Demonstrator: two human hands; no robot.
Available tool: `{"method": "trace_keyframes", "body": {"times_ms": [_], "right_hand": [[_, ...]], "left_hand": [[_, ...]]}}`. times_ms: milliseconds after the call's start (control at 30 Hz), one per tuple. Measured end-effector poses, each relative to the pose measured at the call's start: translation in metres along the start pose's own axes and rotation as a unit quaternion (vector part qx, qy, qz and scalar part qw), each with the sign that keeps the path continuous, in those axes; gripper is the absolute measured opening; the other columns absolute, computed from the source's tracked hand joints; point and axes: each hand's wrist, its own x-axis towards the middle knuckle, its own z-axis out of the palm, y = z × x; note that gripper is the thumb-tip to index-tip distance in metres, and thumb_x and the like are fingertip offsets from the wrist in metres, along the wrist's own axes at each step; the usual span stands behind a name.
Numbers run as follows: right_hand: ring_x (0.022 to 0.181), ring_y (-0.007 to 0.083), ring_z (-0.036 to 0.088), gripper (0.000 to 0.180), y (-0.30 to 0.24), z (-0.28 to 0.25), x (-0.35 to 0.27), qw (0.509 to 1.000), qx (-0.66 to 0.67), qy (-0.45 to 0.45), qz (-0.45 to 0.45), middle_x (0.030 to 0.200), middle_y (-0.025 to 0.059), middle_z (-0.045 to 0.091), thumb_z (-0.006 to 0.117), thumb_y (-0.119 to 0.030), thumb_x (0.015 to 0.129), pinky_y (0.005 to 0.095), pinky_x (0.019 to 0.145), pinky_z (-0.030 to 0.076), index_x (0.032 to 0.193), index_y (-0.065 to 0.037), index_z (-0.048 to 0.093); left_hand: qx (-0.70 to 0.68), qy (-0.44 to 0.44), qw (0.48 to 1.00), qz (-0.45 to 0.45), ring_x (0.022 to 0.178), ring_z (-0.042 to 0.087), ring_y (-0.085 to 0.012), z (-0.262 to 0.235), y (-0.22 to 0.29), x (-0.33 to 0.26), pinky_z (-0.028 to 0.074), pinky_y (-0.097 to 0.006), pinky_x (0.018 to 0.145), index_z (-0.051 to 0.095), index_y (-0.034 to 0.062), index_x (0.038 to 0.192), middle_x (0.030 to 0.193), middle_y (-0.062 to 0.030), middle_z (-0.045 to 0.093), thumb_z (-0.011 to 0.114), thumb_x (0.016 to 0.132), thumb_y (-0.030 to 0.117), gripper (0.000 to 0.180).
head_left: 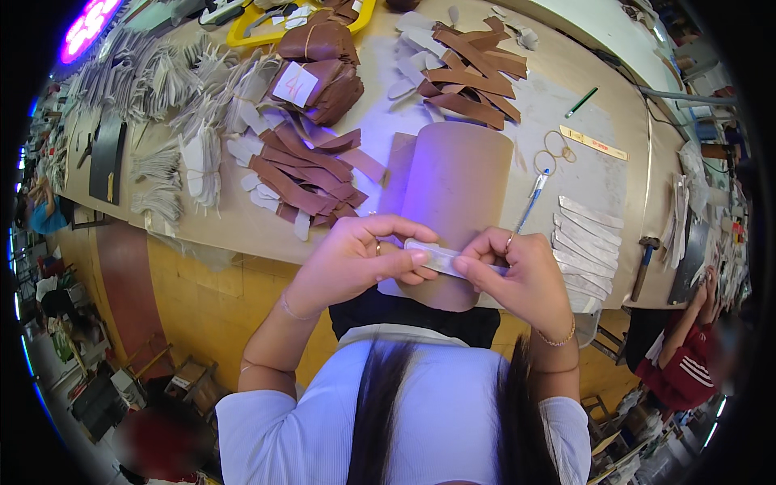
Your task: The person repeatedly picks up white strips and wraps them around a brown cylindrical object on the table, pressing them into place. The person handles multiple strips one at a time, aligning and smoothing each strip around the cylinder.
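Observation:
A pale, narrow strip with a rounded end (442, 259) is stretched between my hands. My left hand (368, 257) pinches its rounded end between thumb and fingers. Farther along the strip, my right hand (509, 263) grips it, covering most of that end. Under both hands lies a large brown cylinder (461, 174), its near end toward me. Left of the cylinder is a loose pile of brown strips (303, 174), some with pale undersides showing. Several pale strips (586, 242) lie in a fanned row to the right of my right hand.
Another brown strip pile (477, 69) sits beyond the cylinder. Bundled brown pieces (323, 73) and many grey strips (153, 73) fill the far left. Rightward are a blue pen (533, 198), green pen (581, 103), rubber bands (554, 151), ruler (594, 142) and hammer (645, 263). A person in red (679, 364) works far right.

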Motion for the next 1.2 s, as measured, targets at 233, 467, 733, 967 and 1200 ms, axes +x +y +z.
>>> {"method": "trace_keyframes", "body": {"times_ms": [233, 467, 733, 967, 1200], "right_hand": [[0.054, 0.0053, 0.054, 0.015, -0.004, 0.001, -0.001, 1.0, -0.019, 0.009, 0.011, 0.06, 0.0031, 0.06, 0.069, -0.009, 0.082, 0.02, 0.051, 0.042, 0.078, 0.003, 0.063], [0.055, 0.0048, 0.054, 0.014, -0.003, 0.002, -0.001, 1.0, -0.004, 0.006, 0.015, 0.062, 0.0027, 0.061, 0.069, -0.009, 0.082, 0.0194, 0.051, 0.042, 0.078, 0.003, 0.063], [0.055, 0.0054, 0.054, 0.014, 0.001, -0.003, -0.004, 1.0, 0.006, 0.002, -0.004, 0.063, 0.0021, 0.061, 0.074, -0.008, 0.078, 0.019, 0.051, 0.042, 0.079, 0.002, 0.064], [0.056, 0.0044, 0.054, 0.014, 0.015, -0.01, -0.009, 1.0, 0.007, 0.017, 0.009, 0.066, 0.001, 0.063, 0.075, -0.008, 0.076, 0.0185, 0.051, 0.041, 0.079, 0.0, 0.064], [0.055, 0.0033, 0.052, 0.013, 0.012, -0.007, -0.011, 0.999, 0.039, 0.025, 0.025, 0.064, 0.0, 0.061, 0.073, -0.009, 0.078, 0.0187, 0.05, 0.04, 0.078, -0.001, 0.062]], "left_hand": [[-0.012, 0.001, 1.0, 0.0, 0.082, 0.068, -0.0176, -0.001, 0.0, 0.0, 0.056, -0.025, 0.074, 0.058, -0.0099, 0.111, 0.094, -0.0179, 0.068, 0.061, 0.086, -0.004, 0.026], [0.022, 0.008, 1.0, 0.005, 0.08, 0.069, -0.0182, 0.0, 0.0, 0.0, 0.057, -0.026, 0.072, 0.059, -0.0101, 0.11, 0.092, -0.0174, 0.068, 0.06, 0.087, -0.004, 0.025], [-0.003, 0.017, 1.0, 0.001, 0.078, 0.069, -0.0213, 0.002, 0.0, 0.004, 0.059, -0.028, 0.07, 0.059, -0.0105, 0.107, 0.089, -0.0193, 0.067, 0.06, 0.086, -0.005, 0.022], [0.007, 0.011, 1.0, 0.006, 0.078, 0.069, -0.0237, -0.003, -0.003, 0.006, 0.059, -0.029, 0.069, 0.057, -0.0111, 0.105, 0.089, -0.0218, 0.066, 0.059, 0.086, -0.006, 0.02], [0.015, 0.012, 1.0, -0.009, 0.075, 0.069, -0.0206, -0.008, -0.004, 0.008, 0.058, -0.028, 0.069, 0.057, -0.01, 0.104, 0.088, -0.0177, 0.066, 0.062, 0.085, -0.004, 0.02]]}}
